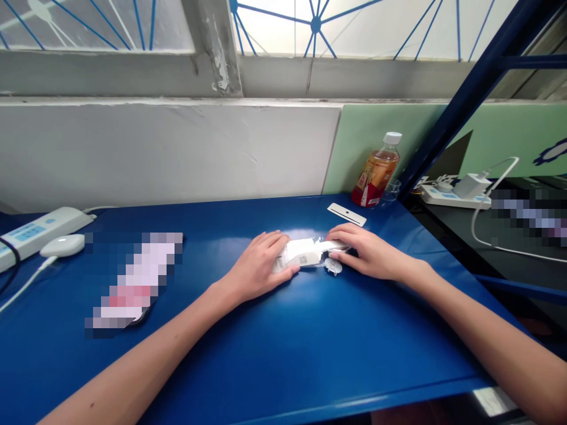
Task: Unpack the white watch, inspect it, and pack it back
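A small white packet [303, 253] with a square printed code lies on the blue tabletop, partly covered in shiny clear plastic. My left hand [259, 265] wraps around its left end, thumb along the near side and fingers over the far side. At the other end, my right hand [361, 252] pinches a narrow white piece [333, 244] between thumb and fingers; whether this piece is joined to the packet I cannot tell. Just below those fingertips is a small round, whitish translucent piece [333, 266]. Beyond my right hand lies a flat white strip [347, 214] with a dark dot and line.
A bottle [376, 171] with a white cap stands at the back right beside a blue metal post [460, 88]. To the left are a blurred-out phone [140, 277], a white charger [64, 245] and a power strip [44, 230]. Another power strip [452, 195] sits beyond the post.
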A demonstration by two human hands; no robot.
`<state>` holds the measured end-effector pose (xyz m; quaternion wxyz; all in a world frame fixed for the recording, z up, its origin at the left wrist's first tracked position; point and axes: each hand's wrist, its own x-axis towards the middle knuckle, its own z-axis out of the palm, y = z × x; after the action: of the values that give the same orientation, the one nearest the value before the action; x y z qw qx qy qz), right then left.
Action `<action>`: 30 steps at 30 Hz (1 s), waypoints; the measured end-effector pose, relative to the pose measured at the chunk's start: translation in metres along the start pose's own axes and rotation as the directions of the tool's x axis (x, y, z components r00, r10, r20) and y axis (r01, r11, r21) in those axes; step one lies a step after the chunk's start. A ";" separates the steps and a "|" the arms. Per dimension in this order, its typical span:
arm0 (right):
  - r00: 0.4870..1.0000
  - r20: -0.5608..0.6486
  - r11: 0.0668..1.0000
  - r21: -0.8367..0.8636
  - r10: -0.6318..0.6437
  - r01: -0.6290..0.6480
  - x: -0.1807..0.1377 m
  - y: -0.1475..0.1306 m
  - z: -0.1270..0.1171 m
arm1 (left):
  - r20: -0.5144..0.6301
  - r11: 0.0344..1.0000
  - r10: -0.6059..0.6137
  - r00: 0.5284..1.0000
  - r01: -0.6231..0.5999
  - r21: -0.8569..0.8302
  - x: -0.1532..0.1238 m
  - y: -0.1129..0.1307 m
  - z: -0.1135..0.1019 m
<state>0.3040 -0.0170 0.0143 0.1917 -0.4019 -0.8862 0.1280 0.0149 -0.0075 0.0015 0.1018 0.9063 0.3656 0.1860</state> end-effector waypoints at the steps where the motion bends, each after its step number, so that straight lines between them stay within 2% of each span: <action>1: 1.000 -0.006 1.000 -0.013 0.016 -0.016 -0.001 0.002 -0.003 | 0.002 1.000 0.001 1.000 -0.001 0.003 0.000 0.000 0.000; 4: 0.994 -0.085 0.998 0.000 0.069 -0.070 -0.002 0.007 -0.011 | 0.010 1.000 0.000 1.000 0.000 0.011 0.000 0.000 0.000; 9: 0.931 -0.300 0.959 0.250 0.209 -0.135 0.001 0.003 -0.016 | 0.018 1.000 0.005 1.000 -0.006 0.017 -0.001 -0.001 0.000; 14: 0.872 -0.328 0.889 0.401 0.363 -0.219 0.004 0.006 0.000 | 0.019 1.000 0.006 1.000 -0.006 0.007 0.000 -0.002 0.000; 20: 0.836 -0.438 0.913 0.375 0.330 -0.163 0.005 0.010 0.008 | 0.019 1.000 0.012 1.000 -0.012 -0.002 0.000 -0.002 -0.001; 22: 0.831 -0.439 0.886 0.446 0.341 -0.128 0.006 0.008 0.009 | 0.020 1.000 0.015 1.000 -0.015 -0.009 -0.001 -0.002 -0.001; 24: 0.850 -0.379 0.816 0.570 0.365 -0.096 0.007 0.005 0.012 | 0.025 1.000 0.022 0.999 -0.022 -0.011 -0.001 -0.002 -0.001; 26: 0.874 -0.279 0.689 0.720 0.397 -0.083 0.009 0.003 0.015 | 0.032 1.000 0.030 0.999 -0.030 -0.008 -0.001 -0.002 0.000; 28: 0.882 -0.177 0.497 0.865 0.436 -0.072 0.011 -0.001 0.017 | 0.040 0.999 0.036 0.999 -0.036 -0.002 -0.001 -0.002 0.000; 30: 0.867 -0.100 0.303 0.951 0.487 -0.061 0.012 -0.003 0.014 | 0.048 0.999 0.033 0.998 -0.033 0.006 -0.001 -0.002 0.000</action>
<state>0.2883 -0.0108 0.0058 0.5222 -0.3864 -0.5168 0.5576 0.0130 -0.0069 0.0007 0.1045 0.9168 0.3487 0.1644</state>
